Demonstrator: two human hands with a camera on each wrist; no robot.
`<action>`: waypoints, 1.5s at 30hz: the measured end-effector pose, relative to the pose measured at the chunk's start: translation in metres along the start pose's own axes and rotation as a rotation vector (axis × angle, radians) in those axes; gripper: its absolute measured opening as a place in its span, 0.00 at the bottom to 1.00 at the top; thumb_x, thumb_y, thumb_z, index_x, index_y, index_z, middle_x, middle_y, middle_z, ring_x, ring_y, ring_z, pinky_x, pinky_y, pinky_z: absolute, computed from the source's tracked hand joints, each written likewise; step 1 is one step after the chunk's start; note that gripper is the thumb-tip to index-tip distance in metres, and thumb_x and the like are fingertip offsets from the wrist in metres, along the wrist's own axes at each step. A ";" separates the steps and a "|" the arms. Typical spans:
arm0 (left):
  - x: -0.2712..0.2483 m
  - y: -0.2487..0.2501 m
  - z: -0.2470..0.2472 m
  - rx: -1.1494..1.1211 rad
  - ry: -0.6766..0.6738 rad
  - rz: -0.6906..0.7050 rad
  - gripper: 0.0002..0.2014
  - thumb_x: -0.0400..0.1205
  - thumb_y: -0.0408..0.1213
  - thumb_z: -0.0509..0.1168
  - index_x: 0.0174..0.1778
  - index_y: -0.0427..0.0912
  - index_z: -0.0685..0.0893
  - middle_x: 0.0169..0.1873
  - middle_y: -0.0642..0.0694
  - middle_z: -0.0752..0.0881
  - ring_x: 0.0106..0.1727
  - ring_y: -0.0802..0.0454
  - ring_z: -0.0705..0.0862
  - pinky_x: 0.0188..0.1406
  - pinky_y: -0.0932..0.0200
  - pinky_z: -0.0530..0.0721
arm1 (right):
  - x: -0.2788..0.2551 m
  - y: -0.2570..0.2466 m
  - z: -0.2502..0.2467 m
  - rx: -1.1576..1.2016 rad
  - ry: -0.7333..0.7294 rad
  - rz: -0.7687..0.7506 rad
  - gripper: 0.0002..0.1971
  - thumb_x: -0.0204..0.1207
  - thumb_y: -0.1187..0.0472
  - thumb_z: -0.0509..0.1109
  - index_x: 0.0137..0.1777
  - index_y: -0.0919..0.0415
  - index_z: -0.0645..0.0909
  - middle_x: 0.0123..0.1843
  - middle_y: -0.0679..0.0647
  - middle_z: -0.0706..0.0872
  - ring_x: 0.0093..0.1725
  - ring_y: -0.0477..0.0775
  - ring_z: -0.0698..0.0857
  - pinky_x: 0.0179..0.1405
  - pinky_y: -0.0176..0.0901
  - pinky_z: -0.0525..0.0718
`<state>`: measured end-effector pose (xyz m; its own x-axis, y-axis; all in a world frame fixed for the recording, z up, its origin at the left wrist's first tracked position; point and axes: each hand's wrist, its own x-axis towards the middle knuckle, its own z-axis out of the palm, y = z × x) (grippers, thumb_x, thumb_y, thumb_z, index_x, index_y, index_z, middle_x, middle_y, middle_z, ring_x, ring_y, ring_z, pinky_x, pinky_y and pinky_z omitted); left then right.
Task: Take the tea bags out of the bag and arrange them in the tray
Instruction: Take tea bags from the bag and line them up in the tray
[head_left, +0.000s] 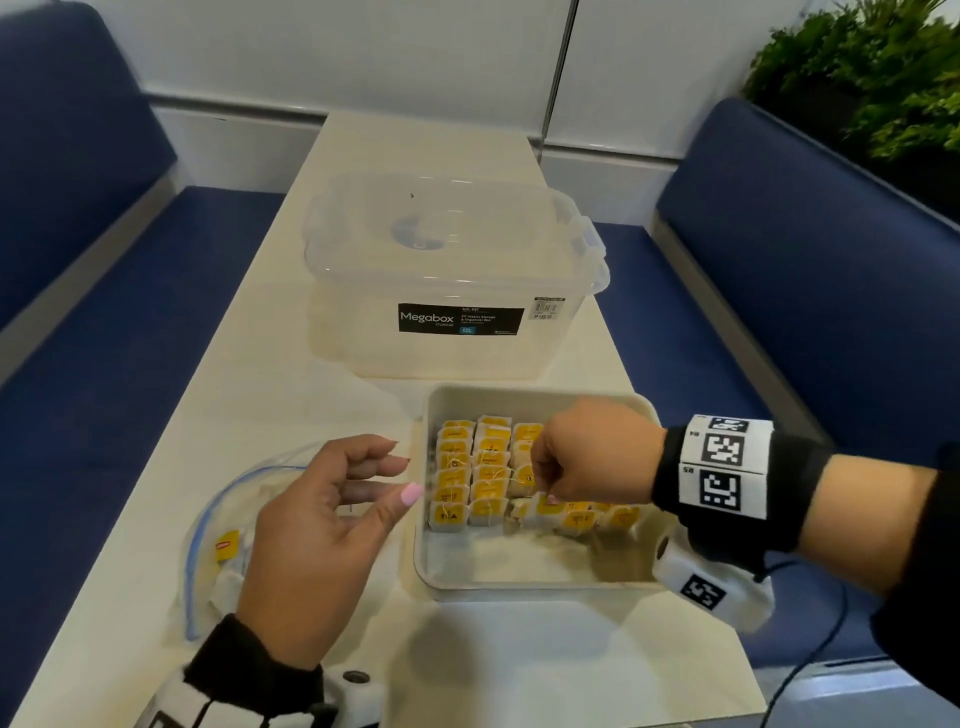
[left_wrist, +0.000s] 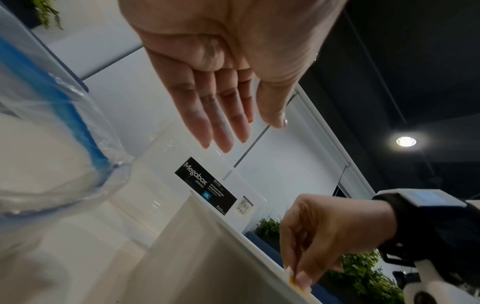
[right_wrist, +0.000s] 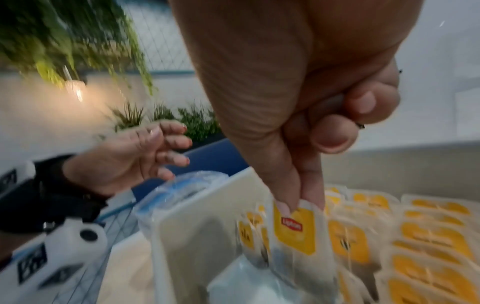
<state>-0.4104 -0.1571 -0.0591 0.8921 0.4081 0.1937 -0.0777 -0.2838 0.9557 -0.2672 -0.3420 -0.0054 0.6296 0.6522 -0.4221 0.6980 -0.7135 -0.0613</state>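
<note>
A white tray (head_left: 535, 584) sits on the table and holds rows of yellow-tagged tea bags (head_left: 475, 467). My right hand (head_left: 550, 499) reaches into it from the right and pinches one tea bag (head_left: 545, 512) by its top edge, at the near row. The right wrist view shows thumb and forefinger of that right hand (right_wrist: 296, 203) on a yellow Lipton tea bag (right_wrist: 296, 232), upright beside the others. My left hand (head_left: 405, 475) hovers open and holds nothing, between the tray and a clear zip bag (head_left: 218, 519) with a few tea bags (head_left: 227, 544) left inside.
A clear lidded Megabox storage box (head_left: 447, 280) stands just behind the tray. Blue benches (head_left: 104, 364) flank the narrow table on both sides. A green plant (head_left: 872, 78) is at the back right. The tray's near strip (head_left: 519, 561) is bare.
</note>
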 end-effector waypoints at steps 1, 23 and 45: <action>-0.001 -0.002 -0.002 0.005 0.007 -0.004 0.15 0.67 0.48 0.70 0.49 0.59 0.80 0.46 0.65 0.87 0.44 0.62 0.86 0.40 0.76 0.81 | 0.004 -0.001 0.004 -0.015 -0.028 -0.004 0.05 0.72 0.60 0.71 0.45 0.52 0.87 0.42 0.45 0.88 0.38 0.46 0.79 0.35 0.36 0.79; -0.001 -0.013 -0.012 -0.026 0.068 -0.058 0.16 0.67 0.48 0.70 0.50 0.58 0.81 0.45 0.62 0.88 0.43 0.58 0.87 0.44 0.68 0.84 | 0.041 -0.002 0.027 -0.126 -0.166 0.072 0.05 0.70 0.58 0.72 0.43 0.58 0.86 0.39 0.53 0.86 0.37 0.54 0.82 0.34 0.41 0.81; -0.022 -0.060 -0.089 0.640 0.091 -0.413 0.36 0.77 0.44 0.69 0.79 0.46 0.61 0.74 0.45 0.72 0.73 0.43 0.70 0.68 0.49 0.70 | 0.059 -0.164 -0.009 0.274 0.223 -0.248 0.07 0.74 0.56 0.68 0.48 0.55 0.84 0.50 0.56 0.88 0.52 0.59 0.84 0.45 0.44 0.77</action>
<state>-0.4645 -0.0722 -0.1011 0.7505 0.6520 -0.1079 0.5517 -0.5282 0.6455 -0.3412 -0.1842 -0.0124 0.5336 0.8304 -0.1602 0.7401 -0.5501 -0.3868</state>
